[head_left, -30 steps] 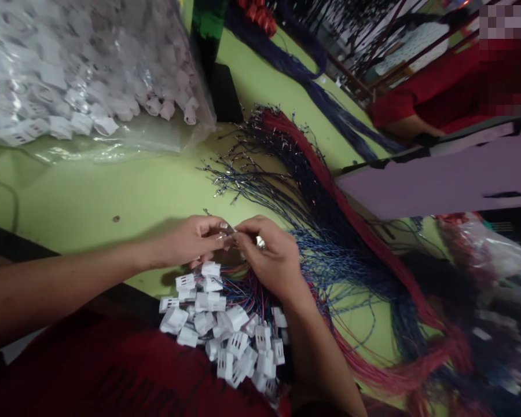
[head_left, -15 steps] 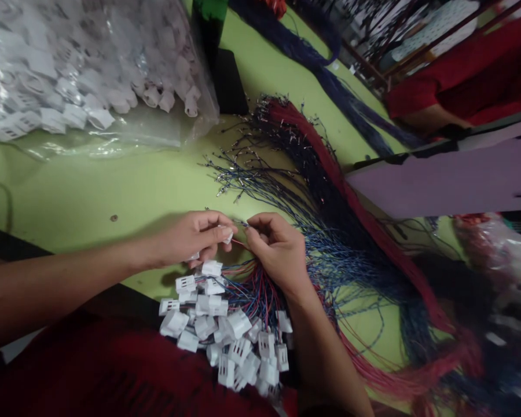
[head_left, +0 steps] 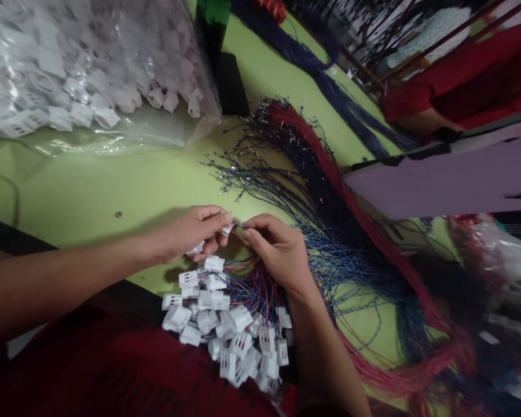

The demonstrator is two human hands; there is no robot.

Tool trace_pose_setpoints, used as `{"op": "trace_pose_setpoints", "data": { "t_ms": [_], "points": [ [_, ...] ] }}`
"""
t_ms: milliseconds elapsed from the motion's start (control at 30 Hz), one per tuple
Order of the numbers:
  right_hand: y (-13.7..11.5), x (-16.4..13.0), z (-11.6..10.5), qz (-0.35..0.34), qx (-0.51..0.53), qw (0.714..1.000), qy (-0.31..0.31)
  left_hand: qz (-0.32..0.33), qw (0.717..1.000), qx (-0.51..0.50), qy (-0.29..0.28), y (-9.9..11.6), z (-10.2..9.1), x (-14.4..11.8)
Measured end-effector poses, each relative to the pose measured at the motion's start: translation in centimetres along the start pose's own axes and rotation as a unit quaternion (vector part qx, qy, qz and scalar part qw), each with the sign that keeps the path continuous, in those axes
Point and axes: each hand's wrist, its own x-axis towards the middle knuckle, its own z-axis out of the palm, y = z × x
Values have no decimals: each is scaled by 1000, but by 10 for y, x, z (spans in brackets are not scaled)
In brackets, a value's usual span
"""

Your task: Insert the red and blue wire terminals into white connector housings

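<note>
My left hand (head_left: pixel 204 231) is closed on a small white plastic connector housing (head_left: pixel 226 230), pinched between thumb and forefinger. A second white housing (head_left: pixel 195 249) shows under its curled fingers. My right hand (head_left: pixel 280 246) pinches a thin dark wire (head_left: pixel 240 225) close to its end, right beside the housing. Whether the wire tip is inside the housing is too small to tell. Below both hands hangs a cluster of white connectors (head_left: pixel 221 324) fitted on red and blue wires (head_left: pixel 263 289), near the dark red shirt.
A clear plastic bag (head_left: pixel 147 130) of white housings lies at the upper left. Bundles of blue wires (head_left: pixel 342 255) and red wires (head_left: pixel 351 202) with metal-tipped ends spread over the green table (head_left: pixel 69 185). A person's red sleeve (head_left: pixel 460 75) is at the upper right.
The wire end in my right hand and the housing in my left have come closer together. My left thumb has shifted slightly on the housing. The view has moved a little.
</note>
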Motion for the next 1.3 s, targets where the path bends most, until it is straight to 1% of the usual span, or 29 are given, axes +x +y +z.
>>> {"op": "trace_pose_setpoints", "data": {
  "t_ms": [67,200,367,467,567,700,833,933,1033,1100,1200,1300],
  "points": [
    [-1,1,0,9,7,1000,-9,-6,1000,0,11,0,1,1],
    [-3,1,2,31,-6,999,-1,-6,1000,16,22,0,3,0],
    [-5,0,2,27,-34,999,14,20,1000,22,3,-2,1,-2],
    [-4,-1,-2,30,-46,998,28,40,999,-15,-2,-8,-3,0],
    [-4,-1,-5,27,-55,998,25,52,997,-59,-9,-16,-8,4],
    [-5,-1,-6,9,-68,998,2,53,995,-78,-23,-20,-10,6],
    [-5,-2,-6,-25,-90,996,-9,29,995,-94,-26,-17,-10,6],
    [-5,-4,-5,-56,-119,991,0,21,994,-101,-28,-15,-11,5],
    [-4,-5,-2,-85,-172,981,19,22,994,-99,-34,-15,-10,5],
    [-4,-5,2,-102,-198,975,15,18,995,-95,-36,-14,-10,5],
    [-4,-5,9,-110,-191,975,0,2,996,-87,-34,-13,-8,5],
    [-3,-5,14,-94,-154,984,4,-2,996,-76,-37,-12,-7,5]
  ]
}}
